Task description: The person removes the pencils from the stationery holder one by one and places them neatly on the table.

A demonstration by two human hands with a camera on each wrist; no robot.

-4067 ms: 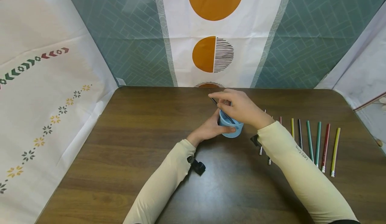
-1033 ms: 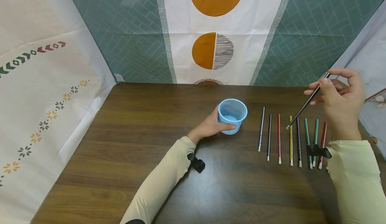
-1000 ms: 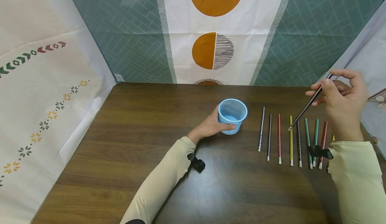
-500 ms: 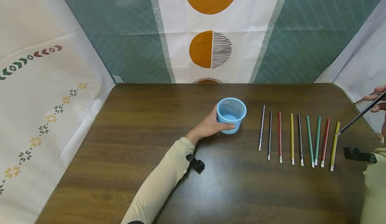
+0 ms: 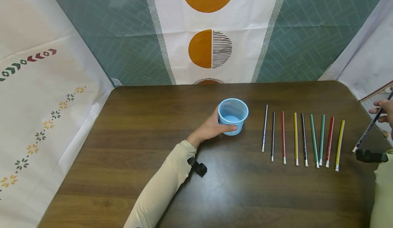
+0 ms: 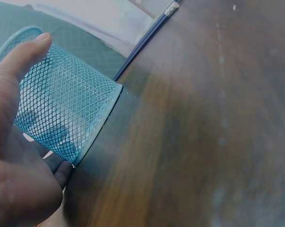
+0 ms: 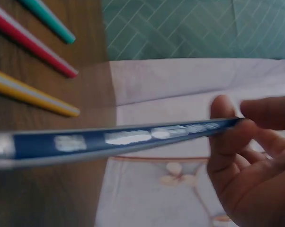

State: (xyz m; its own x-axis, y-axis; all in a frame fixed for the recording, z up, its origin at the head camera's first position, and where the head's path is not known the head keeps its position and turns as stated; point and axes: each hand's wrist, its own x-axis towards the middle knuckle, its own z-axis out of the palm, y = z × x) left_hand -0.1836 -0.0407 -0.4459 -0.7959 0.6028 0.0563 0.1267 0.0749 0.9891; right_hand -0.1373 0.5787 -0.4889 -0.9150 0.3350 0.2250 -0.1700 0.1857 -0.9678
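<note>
A light blue mesh pencil cup [image 5: 233, 111] stands upright on the table, and nothing shows inside it. My left hand [image 5: 213, 127] grips its near left side, the thumb lying across the front; the left wrist view shows the mesh wall [image 6: 66, 99] beside that thumb. At the far right edge my right hand [image 5: 386, 111], partly cut off by the frame, pinches a dark blue pencil [image 5: 369, 127] near one end. Its eraser end points down and left, close to the tabletop. The right wrist view shows this pencil [image 7: 123, 139] between thumb and fingers.
Several pencils lie in a row right of the cup, from a pale one [image 5: 265, 128] to a yellow one [image 5: 340, 146], with red [image 5: 283, 137] and green [image 5: 321, 140] ones among them. The brown table [image 5: 122, 160] ends at hanging cloths behind and at both sides.
The black pencil seen in the cup earlier is gone from it. My right hand has moved right with a dark pencil, from above the row to beyond the yellow pencil. The left hand stays.
</note>
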